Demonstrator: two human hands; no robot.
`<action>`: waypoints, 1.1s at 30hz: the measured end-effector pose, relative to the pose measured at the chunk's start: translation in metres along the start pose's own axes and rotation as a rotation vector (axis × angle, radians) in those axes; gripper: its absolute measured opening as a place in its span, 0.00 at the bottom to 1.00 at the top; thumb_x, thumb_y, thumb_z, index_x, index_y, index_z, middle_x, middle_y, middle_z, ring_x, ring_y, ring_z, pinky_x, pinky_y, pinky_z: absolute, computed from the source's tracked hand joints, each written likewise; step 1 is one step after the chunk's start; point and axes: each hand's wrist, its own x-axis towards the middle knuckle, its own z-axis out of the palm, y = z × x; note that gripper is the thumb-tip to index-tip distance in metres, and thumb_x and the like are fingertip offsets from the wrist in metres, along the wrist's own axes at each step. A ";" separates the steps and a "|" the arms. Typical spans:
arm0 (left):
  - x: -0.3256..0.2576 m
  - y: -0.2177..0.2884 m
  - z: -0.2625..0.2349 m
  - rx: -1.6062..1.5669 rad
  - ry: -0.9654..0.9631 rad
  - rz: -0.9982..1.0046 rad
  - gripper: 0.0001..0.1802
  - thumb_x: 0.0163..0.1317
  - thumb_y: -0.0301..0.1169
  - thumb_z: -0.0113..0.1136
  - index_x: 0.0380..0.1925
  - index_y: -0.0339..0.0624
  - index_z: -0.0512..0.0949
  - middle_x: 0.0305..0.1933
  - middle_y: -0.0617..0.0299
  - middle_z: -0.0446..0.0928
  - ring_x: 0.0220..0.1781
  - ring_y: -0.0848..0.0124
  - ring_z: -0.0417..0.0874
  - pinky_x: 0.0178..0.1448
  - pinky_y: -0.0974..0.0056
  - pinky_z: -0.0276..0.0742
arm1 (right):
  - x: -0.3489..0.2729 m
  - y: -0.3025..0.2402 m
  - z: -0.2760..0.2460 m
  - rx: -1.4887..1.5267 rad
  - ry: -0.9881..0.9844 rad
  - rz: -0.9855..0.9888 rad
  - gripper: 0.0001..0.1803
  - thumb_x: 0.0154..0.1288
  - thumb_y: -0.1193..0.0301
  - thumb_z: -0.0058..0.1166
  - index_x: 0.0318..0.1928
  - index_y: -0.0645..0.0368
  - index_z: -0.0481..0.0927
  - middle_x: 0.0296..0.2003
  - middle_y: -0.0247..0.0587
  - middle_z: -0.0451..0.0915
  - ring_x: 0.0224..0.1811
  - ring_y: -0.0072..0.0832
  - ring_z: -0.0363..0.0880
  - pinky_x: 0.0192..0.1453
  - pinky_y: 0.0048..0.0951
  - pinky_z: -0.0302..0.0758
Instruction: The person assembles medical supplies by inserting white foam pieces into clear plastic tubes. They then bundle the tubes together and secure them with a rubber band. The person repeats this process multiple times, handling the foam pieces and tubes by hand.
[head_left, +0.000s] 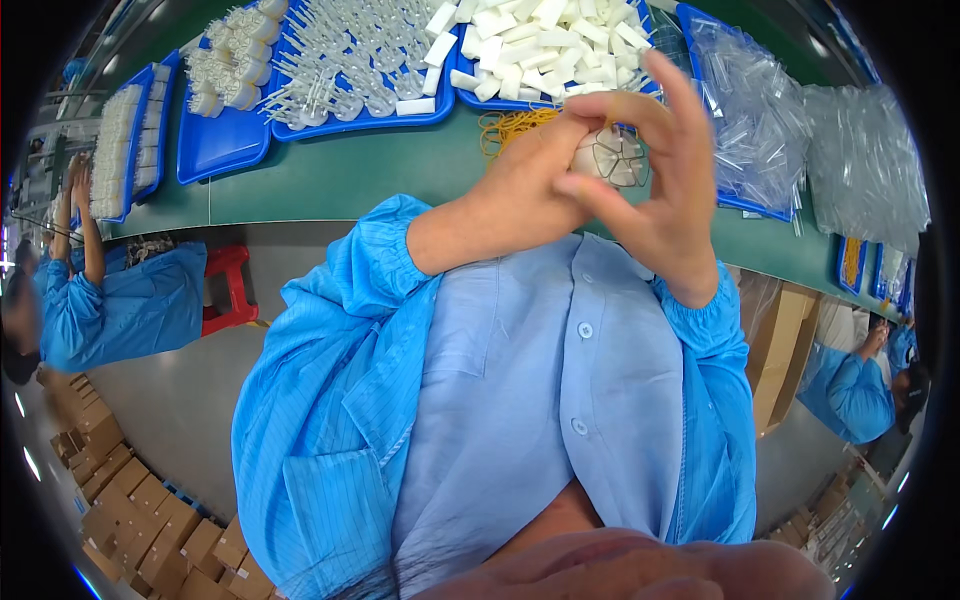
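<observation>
Just above the near edge of the green table (400, 195), my left hand (525, 175) is closed on a round white bundle (612, 160), its end split into wedge-like segments by dark lines. Thumb and index finger of my right hand (675, 190) curve around the same bundle, with the other fingers raised. My palms and fingers hide much of it. Beside my left hand lies a heap of yellow rubber bands (510, 130). Behind my hands, a blue tray holds white rectangular blocks (555, 45).
Left of the blocks, blue trays hold clear stemmed parts (350, 60) and white bundles (235, 65). To the right lie clear plastic sleeves (745, 110) and a clear bag (865, 165). Co-workers (120, 310) sit at both sides. A red stool (228, 290) and cardboard boxes (150, 520) stand on the floor.
</observation>
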 end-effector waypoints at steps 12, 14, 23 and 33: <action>-0.052 -0.017 -0.082 -0.517 0.267 -0.273 0.34 0.61 0.24 0.61 0.63 0.45 0.54 0.50 0.53 0.72 0.46 0.66 0.80 0.39 0.64 0.81 | 0.010 0.014 0.066 0.349 -0.192 0.308 0.46 0.48 0.73 0.68 0.68 0.60 0.61 0.57 0.44 0.75 0.63 0.31 0.70 0.68 0.34 0.63; -0.065 -0.021 -0.125 -0.401 0.631 -0.117 0.29 0.62 0.32 0.65 0.55 0.40 0.59 0.41 0.58 0.75 0.33 0.72 0.79 0.39 0.65 0.80 | 0.016 0.014 0.062 0.471 -0.150 0.331 0.38 0.55 0.73 0.63 0.66 0.63 0.64 0.61 0.45 0.72 0.66 0.33 0.67 0.69 0.35 0.61; -0.127 -0.114 -0.364 0.701 1.123 -0.425 0.23 0.47 0.40 0.74 0.41 0.37 0.83 0.38 0.56 0.81 0.39 0.67 0.81 0.45 0.63 0.76 | 0.012 0.025 0.054 0.258 -0.122 0.339 0.17 0.62 0.76 0.56 0.52 0.64 0.78 0.55 0.48 0.76 0.55 0.32 0.74 0.60 0.31 0.69; -0.112 -0.127 -0.356 1.244 0.972 -0.279 0.23 0.49 0.34 0.71 0.45 0.37 0.78 0.42 0.53 0.80 0.43 0.58 0.81 0.46 0.60 0.78 | -0.003 0.035 0.037 0.199 -0.050 0.442 0.12 0.63 0.78 0.54 0.48 0.66 0.79 0.52 0.48 0.78 0.52 0.31 0.76 0.56 0.29 0.72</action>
